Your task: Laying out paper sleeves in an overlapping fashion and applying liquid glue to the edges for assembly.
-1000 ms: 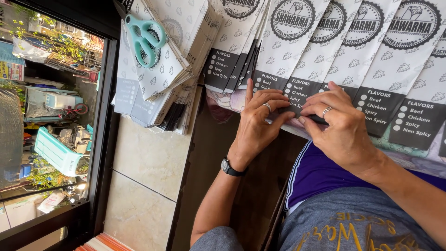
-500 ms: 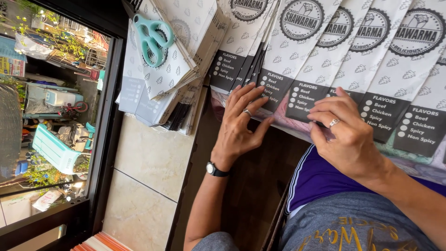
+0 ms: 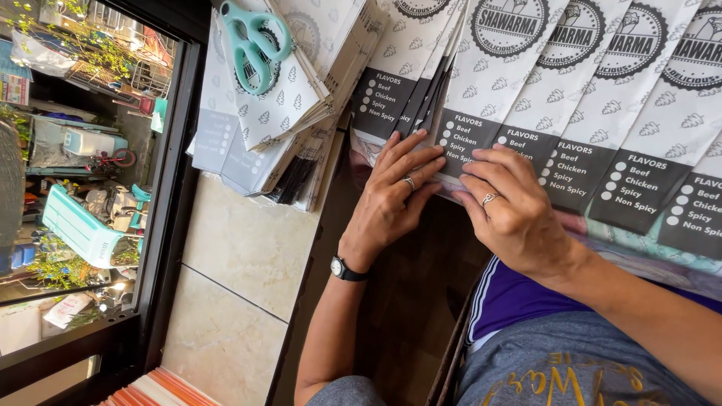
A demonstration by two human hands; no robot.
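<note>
A row of overlapping white paper sleeves (image 3: 602,98) with round black emblems and dark lower bands lies fanned across the surface. My left hand (image 3: 395,199), with a ring and a dark wristwatch, presses flat on the lower edge of one sleeve (image 3: 481,83) near the left end of the row. My right hand (image 3: 515,210), also ringed, rests beside it with fingers curled on the same sleeve's dark band. Both hands touch each other at the fingertips.
A messy stack of similar printed sleeves (image 3: 278,113) lies to the left with teal-handled scissors (image 3: 252,41) on top. A tiled floor (image 3: 241,271) and a dark-framed glass door (image 3: 162,210) stand at left, with street clutter beyond.
Both hands have slid left along the row and come together on one sleeve. The view has shifted slightly.
</note>
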